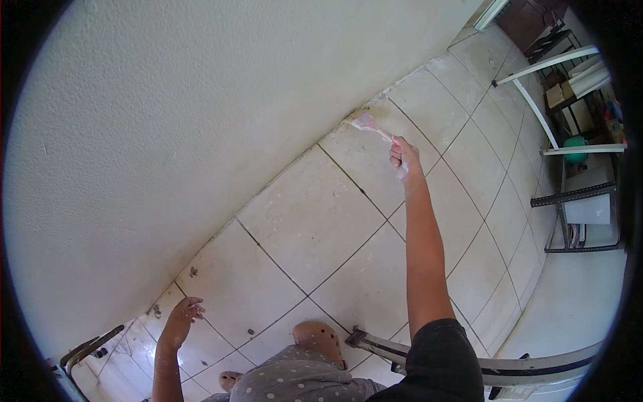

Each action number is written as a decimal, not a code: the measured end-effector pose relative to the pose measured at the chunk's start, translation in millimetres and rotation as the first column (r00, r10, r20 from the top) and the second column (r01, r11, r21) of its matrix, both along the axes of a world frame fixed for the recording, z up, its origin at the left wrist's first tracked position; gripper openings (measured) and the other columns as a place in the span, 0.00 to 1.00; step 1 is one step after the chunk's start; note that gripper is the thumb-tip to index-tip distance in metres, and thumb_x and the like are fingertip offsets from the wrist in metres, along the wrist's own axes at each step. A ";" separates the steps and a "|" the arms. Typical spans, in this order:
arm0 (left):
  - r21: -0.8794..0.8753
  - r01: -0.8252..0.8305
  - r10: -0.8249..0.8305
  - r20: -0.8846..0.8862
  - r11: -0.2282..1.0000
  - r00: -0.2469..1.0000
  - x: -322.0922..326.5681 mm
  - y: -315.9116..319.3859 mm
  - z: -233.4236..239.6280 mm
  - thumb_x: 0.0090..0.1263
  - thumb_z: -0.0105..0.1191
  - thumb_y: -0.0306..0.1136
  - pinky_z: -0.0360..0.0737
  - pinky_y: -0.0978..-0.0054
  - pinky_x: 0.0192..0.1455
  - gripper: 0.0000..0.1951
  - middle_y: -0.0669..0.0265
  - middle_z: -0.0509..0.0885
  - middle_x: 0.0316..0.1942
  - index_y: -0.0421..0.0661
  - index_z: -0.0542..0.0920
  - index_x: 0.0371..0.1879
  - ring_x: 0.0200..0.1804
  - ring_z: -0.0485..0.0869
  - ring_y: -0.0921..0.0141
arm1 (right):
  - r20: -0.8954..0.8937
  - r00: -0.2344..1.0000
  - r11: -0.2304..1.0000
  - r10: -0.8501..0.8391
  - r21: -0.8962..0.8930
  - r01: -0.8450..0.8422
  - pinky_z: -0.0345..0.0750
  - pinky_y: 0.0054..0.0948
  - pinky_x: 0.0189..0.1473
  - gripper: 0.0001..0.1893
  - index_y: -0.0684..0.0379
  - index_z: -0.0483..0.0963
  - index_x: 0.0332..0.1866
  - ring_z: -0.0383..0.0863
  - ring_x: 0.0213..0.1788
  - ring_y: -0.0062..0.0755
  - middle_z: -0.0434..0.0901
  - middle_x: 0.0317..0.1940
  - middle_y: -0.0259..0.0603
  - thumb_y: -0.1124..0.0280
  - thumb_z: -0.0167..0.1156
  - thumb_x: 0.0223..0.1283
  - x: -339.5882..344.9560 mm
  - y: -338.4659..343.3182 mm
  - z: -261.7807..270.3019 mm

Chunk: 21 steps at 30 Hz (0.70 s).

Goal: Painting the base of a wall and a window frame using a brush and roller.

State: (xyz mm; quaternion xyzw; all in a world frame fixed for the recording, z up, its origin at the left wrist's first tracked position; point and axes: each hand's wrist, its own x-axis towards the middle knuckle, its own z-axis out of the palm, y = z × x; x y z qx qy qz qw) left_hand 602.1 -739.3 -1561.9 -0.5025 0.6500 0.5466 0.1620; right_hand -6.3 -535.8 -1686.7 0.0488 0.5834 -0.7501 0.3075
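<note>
A paintbrush (pixel 372 125) with a paint-smeared, reddish handle is held in my right hand (pixel 405 157). Its bristles are at the foot of the pale textured wall (pixel 201 125), by the joint with the floor tiles (pixel 311 216); whether they touch the wall I cannot tell. My left hand (pixel 184 319) hangs over the tiles at the lower left, near the wall's base, fingers apart and slightly curled, holding nothing. Both hands have whitish smears on them.
A ladder-like metal piece (pixel 432 357) lies at the lower right, beside a tan clog (pixel 319 339). White metal legs (pixel 552 63) and dark shelving (pixel 572 198) with a white bin (pixel 587 209) stand at the right. A bent metal frame (pixel 90 346) is at the lower left.
</note>
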 end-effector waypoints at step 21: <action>-0.059 -0.023 0.023 -0.001 0.998 1.000 14.3 1.0 31.8 0.75 0.41 0.34 0.73 0.73 0.44 0.13 0.65 0.81 0.39 0.45 0.75 0.52 0.40 0.79 0.72 | 0.071 0.988 0.914 -0.137 -0.377 0.154 0.48 0.14 0.12 0.10 0.50 0.63 0.29 0.51 0.14 0.10 0.56 0.16 0.21 0.66 0.54 0.64 0.4 33.4 6.7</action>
